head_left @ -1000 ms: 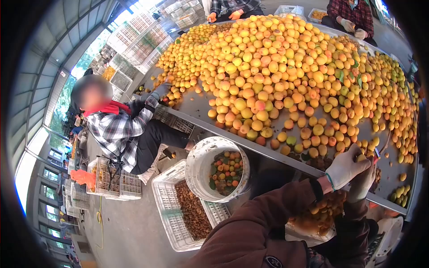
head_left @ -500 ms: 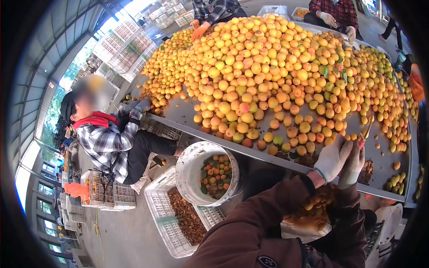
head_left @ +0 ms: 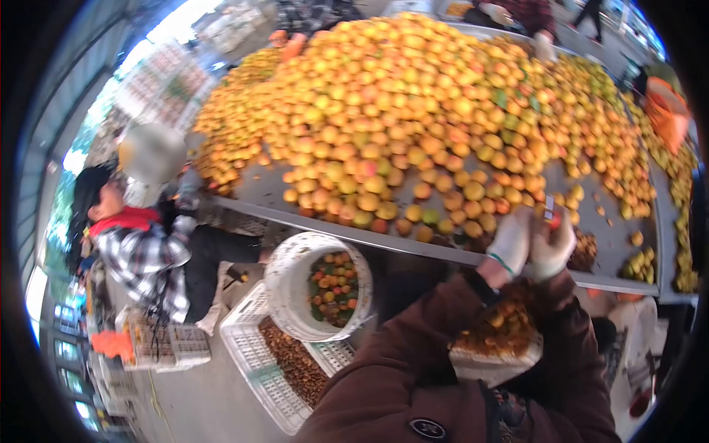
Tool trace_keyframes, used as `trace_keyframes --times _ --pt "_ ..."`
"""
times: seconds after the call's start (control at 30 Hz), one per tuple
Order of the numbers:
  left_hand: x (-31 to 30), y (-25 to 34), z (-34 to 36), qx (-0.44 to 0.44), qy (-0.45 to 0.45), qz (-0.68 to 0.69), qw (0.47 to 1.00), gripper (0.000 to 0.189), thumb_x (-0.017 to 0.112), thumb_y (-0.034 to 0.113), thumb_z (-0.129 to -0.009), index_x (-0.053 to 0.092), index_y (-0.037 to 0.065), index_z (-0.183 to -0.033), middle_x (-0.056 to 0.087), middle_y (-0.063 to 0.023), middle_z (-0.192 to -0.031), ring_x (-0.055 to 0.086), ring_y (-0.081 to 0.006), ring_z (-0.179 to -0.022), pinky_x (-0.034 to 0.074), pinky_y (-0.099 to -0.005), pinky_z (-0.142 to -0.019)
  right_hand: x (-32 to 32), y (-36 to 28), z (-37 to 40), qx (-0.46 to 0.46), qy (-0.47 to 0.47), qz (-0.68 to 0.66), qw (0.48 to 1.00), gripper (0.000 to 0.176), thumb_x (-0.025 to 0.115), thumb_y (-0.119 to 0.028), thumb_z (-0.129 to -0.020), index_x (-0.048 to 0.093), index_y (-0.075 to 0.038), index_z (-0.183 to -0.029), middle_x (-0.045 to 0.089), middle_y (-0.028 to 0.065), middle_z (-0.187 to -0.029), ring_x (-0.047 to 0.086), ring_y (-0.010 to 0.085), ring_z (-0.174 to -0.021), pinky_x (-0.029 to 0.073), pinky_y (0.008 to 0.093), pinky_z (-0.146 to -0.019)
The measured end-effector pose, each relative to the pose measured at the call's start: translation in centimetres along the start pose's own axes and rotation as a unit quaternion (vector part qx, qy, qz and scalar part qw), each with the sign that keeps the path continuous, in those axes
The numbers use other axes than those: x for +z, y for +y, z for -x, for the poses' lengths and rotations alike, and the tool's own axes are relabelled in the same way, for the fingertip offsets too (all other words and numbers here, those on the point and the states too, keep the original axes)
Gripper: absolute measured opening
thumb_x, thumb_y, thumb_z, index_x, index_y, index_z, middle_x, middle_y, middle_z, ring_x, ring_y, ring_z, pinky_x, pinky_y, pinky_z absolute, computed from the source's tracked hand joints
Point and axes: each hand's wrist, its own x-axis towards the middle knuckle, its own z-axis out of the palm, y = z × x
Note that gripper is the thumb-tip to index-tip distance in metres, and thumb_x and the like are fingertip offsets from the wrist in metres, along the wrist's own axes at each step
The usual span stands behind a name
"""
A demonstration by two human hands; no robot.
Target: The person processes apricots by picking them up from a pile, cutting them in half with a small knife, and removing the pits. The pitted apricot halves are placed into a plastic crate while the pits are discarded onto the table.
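Both my hands wear pale work gloves and are close together over the near edge of the metal table [head_left: 436, 253]. My right hand [head_left: 554, 247] is closed on a small knife [head_left: 549, 207], whose short blade points upward beside a bit of red. My left hand [head_left: 512, 240] presses against it with curled fingers; whatever it holds is hidden. Just beyond them lies a large heap of orange-yellow apricots [head_left: 399, 111]. Under my forearms sits a crate of opened, wet-looking apricots [head_left: 498, 332].
Left of me, a white bucket [head_left: 277, 284] with whole apricots stands on a white plastic crate [head_left: 247, 362] holding brown pits [head_left: 292, 362]. A person in a checked shirt [head_left: 148, 247] sits at the left. Other people's gloved hands [head_left: 545, 46] are across the table.
The view has shifted slightly and blurred, so the scene sits further left. My hands are closer together, and the knife blade has turned from slanting right to nearly upright.
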Motion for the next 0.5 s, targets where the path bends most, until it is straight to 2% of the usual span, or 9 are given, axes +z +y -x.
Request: trace_keyframes --times 0.07,0.1,0.13,0.2,0.23,0.3,0.37,0.43,0.5 --pt "-0.6 0.2 0.1 -0.070 -0.014 0.101 0.992 0.027 0.044 0.027 -0.102 0.063 0.007 -0.103 0.065 -0.0013 -0.100 0.060 -0.0098 -0.092 0.051 -0.0280 -0.081 -1.1 -0.8 -0.3 0.002 -0.086 0.093 0.992 0.024 0.069 -0.008 -0.071 0.055 -0.003 -0.090 0.055 0.0158 -0.072 0.060 0.0324 -0.065 0.048 0.0361 -0.059" --pt "-0.2 1.7 0.2 -0.149 -0.017 0.141 0.979 0.030 0.043 0.029 -0.102 0.063 0.008 -0.108 0.066 -0.0032 -0.104 0.063 -0.0134 -0.093 0.052 -0.0304 -0.082 -1.2 -1.7 -0.8 -0.056 -0.093 0.113 0.988 0.024 0.069 -0.009 -0.069 0.053 -0.004 -0.084 0.053 0.0176 -0.073 0.055 0.0396 -0.065 0.047 0.0407 -0.057" --pt "-0.5 0.9 0.4 -0.132 0.002 0.156 0.979 0.029 0.043 0.031 -0.102 0.063 0.010 -0.104 0.066 -0.0034 -0.100 0.065 -0.0146 -0.089 0.053 -0.0302 -0.081 -1.6 -2.1 -1.2 -0.092 -0.120 0.133 0.980 0.025 0.070 -0.009 -0.066 0.050 -0.004 -0.081 0.050 0.0165 -0.072 0.054 0.0414 -0.064 0.045 0.0442 -0.055" --pt "0.7 3.7 2.1 -0.182 0.028 0.137 0.973 0.030 0.044 0.031 -0.100 0.062 0.009 -0.110 0.065 -0.0033 -0.103 0.063 -0.0148 -0.093 0.052 -0.0324 -0.082 -2.1 -2.4 -1.4 -0.123 -0.148 0.157 0.969 0.024 0.068 -0.012 -0.067 0.050 -0.003 -0.078 0.050 0.0159 -0.072 0.055 0.0393 -0.064 0.045 0.0464 -0.054" --pt "1.5 5.7 3.2 -0.232 0.031 0.096 0.968 0.028 0.044 0.035 -0.100 0.061 0.013 -0.106 0.065 -0.0014 -0.092 0.064 -0.0136 -0.079 0.053 -0.0297 -0.065 -2.3 -2.7 -1.6 -0.142 -0.160 0.152 0.965 0.022 0.068 -0.014 -0.068 0.051 -0.004 -0.078 0.051 0.0144 -0.073 0.056 0.0375 -0.063 0.046 0.0463 -0.055" --pt "0.7 5.6 3.7 -0.226 -0.051 0.111 0.966 0.027 0.045 0.040 -0.098 0.059 0.017 -0.098 0.062 0.0018 -0.079 0.059 -0.0116 -0.060 0.045 -0.0265 -0.045 -2.8 -2.2 -1.7 -0.181 -0.183 0.162 0.952 0.022 0.068 -0.016 -0.068 0.052 -0.006 -0.078 0.052 0.0130 -0.073 0.056 0.0362 -0.062 0.046 0.0455 -0.055" --pt "2.2 5.3 3.8 -0.257 0.026 0.121 0.958 0.027 0.045 0.044 -0.097 0.056 0.020 -0.092 0.057 0.0042 -0.073 0.052 -0.0098 -0.048 0.035 -0.0249 -0.036 -3.4 -2.3 -1.9 -0.200 -0.203 0.164 0.944 0.021 0.068 -0.018 -0.069 0.053 -0.007 -0.078 0.053 0.0124 -0.073 0.057 0.0353 -0.062 0.047 0.0445 -0.055" --pt "1.6 4.5 4.3 -0.248 -0.007 0.093 0.964 0.027 0.046 0.045 -0.097 0.056 0.020 -0.092 0.057 0.0042 -0.074 0.052 -0.0106 -0.050 0.037 -0.0253 -0.038 -4.0 -2.3 -1.9 -0.195 -0.213 0.153 0.945 0.022 0.069 -0.018 -0.069 0.052 -0.007 -0.078 0.052 0.0120 -0.072 0.056 0.0369 -0.063 0.046 0.0459 -0.054" --pt "1.6 4.1 3.3 -0.258 -0.036 0.111 0.959 0.027 0.047 0.043 -0.097 0.058 0.019 -0.097 0.059 0.0024 -0.075 0.055 -0.0103 -0.052 0.039 -0.0252 -0.039 -4.5 -2.6 -2.5 -0.181 -0.188 0.142 0.955 0.018 0.067 -0.013 -0.072 0.052 -0.005 -0.077 0.053 0.0117 -0.072 0.056 0.0313 -0.059 0.047 0.0406 -0.055"
